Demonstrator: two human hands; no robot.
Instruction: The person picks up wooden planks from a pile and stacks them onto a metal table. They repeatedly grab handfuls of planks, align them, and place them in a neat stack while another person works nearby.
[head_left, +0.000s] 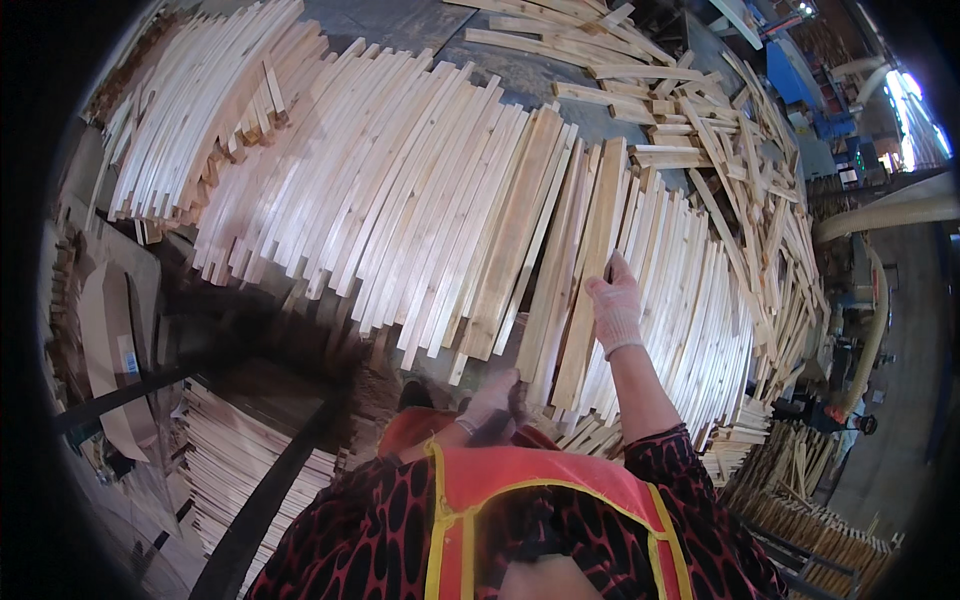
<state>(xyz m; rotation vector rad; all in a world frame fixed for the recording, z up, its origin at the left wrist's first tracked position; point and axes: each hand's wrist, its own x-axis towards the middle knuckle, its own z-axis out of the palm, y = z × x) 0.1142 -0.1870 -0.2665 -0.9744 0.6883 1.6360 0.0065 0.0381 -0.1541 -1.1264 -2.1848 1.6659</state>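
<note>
Pale wooden strips (420, 187) lie side by side in a wide layer before me. My right hand (616, 304), in a light knitted glove, is over the strips right of centre, thumb and fingers close to the edge of a broader wooden board (596, 277); whether it grips the board is unclear. My left hand (493, 401), gloved too, is low near my apron, beside the near end of another wooden board (551, 277). It is blurred, and its fingers' hold cannot be made out. Left of that board, a darker wooden board (510, 240) lies on the layer.
A loose heap of wooden offcuts (750, 165) lies at the upper right. More strips (202, 112) are stacked at the upper left. A dark metal frame (262, 495) stands at the lower left, near stacked strips (240, 450). A person (847, 424) is at the far right, near a hose (874, 330).
</note>
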